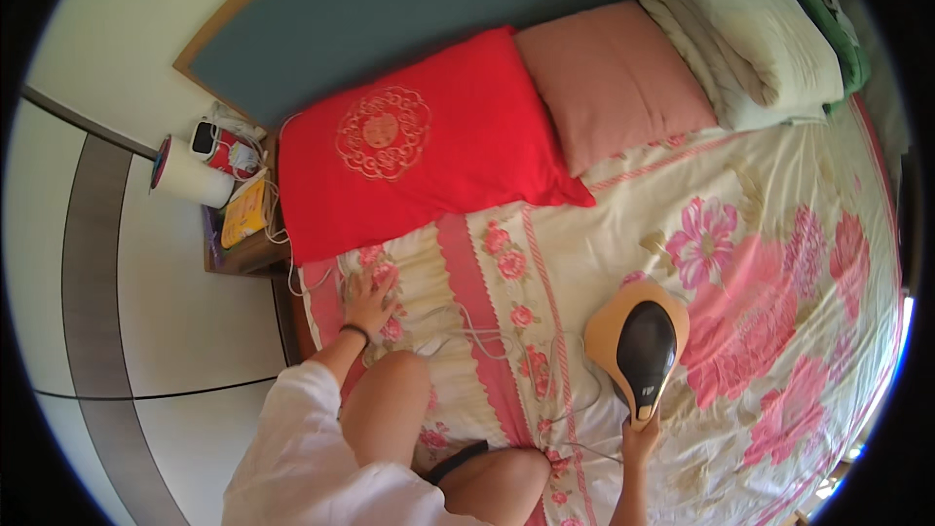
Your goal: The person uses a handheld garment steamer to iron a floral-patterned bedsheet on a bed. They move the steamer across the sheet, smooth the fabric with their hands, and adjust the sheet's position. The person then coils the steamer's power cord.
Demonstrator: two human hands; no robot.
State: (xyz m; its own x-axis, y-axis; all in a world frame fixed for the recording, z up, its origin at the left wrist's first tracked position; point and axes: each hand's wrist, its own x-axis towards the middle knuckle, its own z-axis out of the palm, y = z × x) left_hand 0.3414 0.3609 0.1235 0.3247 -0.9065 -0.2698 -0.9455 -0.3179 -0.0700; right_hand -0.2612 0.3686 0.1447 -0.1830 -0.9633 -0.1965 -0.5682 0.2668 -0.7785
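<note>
My right hand (640,440) is wrapped round the narrow handle end of a corded handheld bed vacuum (647,349). The vacuum has a wide tan body and a glossy black top, and it rests on the flowered bedsheet (604,244), its broad end pointing away from me. To the left, my left hand (370,302) lies flat on the sheet with its fingers apart, just below the red pillow (458,127). A pale cord (477,331) runs in loose loops over the sheet between my hands.
A pink pillow (614,83) and a folded white quilt (740,29) lie along the blue-grey headboard (390,10). At the left, a bedside table (255,255) holds a white cylinder (193,175), a yellow pack (243,214) and cables. My bent knees are on the bed.
</note>
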